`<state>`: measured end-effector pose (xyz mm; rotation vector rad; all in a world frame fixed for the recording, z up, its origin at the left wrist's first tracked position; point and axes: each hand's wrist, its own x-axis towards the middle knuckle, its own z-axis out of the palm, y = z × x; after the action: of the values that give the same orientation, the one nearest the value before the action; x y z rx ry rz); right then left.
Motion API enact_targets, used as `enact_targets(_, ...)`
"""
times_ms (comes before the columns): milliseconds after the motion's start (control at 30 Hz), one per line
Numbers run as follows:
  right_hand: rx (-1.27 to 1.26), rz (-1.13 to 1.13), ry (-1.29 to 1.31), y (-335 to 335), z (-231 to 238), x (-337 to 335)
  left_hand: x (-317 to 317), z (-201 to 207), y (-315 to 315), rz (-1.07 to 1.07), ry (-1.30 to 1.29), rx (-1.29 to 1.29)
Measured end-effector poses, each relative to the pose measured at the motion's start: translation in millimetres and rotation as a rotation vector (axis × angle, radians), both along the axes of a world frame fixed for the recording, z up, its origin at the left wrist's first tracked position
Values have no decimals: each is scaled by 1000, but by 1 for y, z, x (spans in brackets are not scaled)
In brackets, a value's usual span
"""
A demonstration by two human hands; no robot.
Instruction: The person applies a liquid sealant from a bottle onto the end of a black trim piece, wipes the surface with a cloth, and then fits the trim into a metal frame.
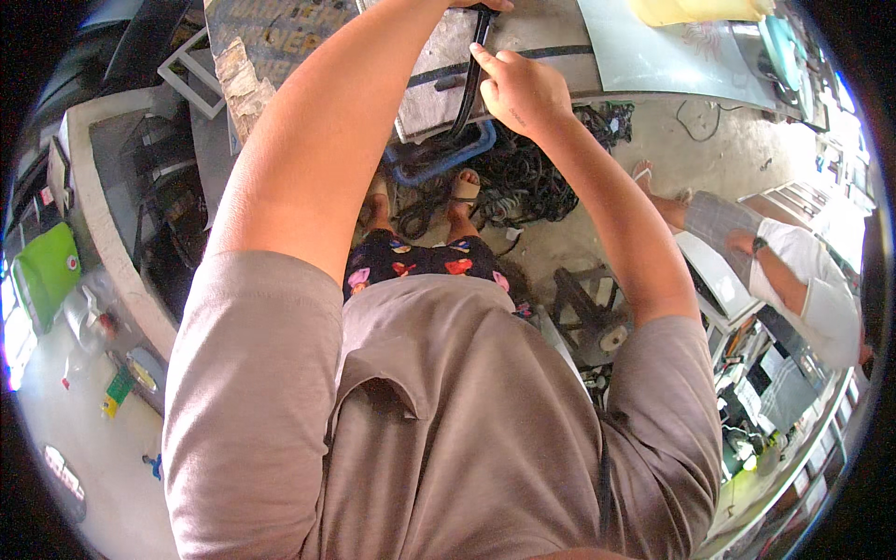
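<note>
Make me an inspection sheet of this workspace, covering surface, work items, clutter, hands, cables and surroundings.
Surface: worn grey bench with a dark line across it; pale sheet at right.
Job's things: black strip, running down to the bench's near edge.
Clutter: yellow item on the pale sheet; blue curved piece below the bench.
Left grip: left hand mostly cut off by the picture's top edge, near the strip; hold unclear.
Right grip: right hand has one digit extended to the strip; hold unclear.
Cables: dark, cable-like tangle on the floor; exact kind unclear.
Surroundings: another person at right; green item at far left.
</note>
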<state>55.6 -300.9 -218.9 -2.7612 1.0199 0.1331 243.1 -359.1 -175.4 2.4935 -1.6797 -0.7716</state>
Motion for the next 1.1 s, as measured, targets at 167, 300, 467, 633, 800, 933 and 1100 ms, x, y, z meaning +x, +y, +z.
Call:
enact_targets(167,-26,16,-30,10,-6,-3,-6,0,1,82,-15,-18)
enact_targets(300,-10,36,-113,27,-7,-10,-8,-1,1,106,-32,-34)
enact_targets(467,170,-39,-109,69,9,-22,0,3,1,63,32,-13)
enact_targets(633,367,21,-194,62,18,-27,0,10,3,5,20,-1)
enact_targets(800,-26,-142,-167,-20,-4,10,-3,11,5,59,21,-21)
enact_targets(933,-188,-130,-170,-23,-27,6,-5,4,5,102,-25,-80)
enact_targets(1100,-96,-83,-106,-17,-19,10,-2,0,3,2,-58,-104)
